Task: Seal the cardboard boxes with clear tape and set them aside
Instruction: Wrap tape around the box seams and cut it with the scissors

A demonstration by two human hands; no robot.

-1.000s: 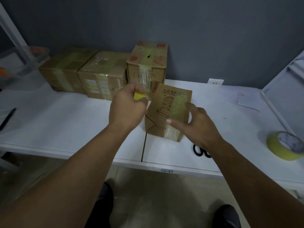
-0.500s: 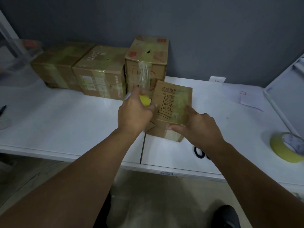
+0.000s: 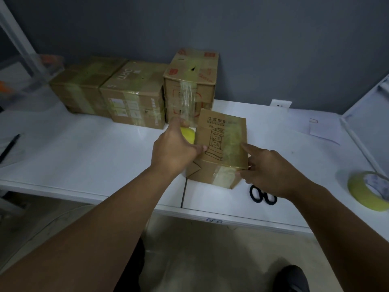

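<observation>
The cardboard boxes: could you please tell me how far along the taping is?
Done: three taped boxes stand against the wall. In hand: the small box, tape already across its top; the left hand holds a tape roll beside it, the right hand steadies it. Left: finishing and setting it aside.

Both arms outstretched — left hand [image 3: 174, 148] curled, right hand [image 3: 267, 171] splayed.

Matt brown cardboard box [image 3: 221, 148] on a smooth white table [image 3: 84, 157] of faint sheen; a glossy clear tape strip [image 3: 231, 140] runs over the box's top and front. Behind it, three cardboard boxes [image 3: 134, 95] wear shiny, yellow-tinged tape bands. Right of the box lie a glossy yellowish tape roll [image 3: 367, 191], black plastic-looking scissor handles [image 3: 262, 196], and matt white paper sheets [image 3: 324, 131].
</observation>
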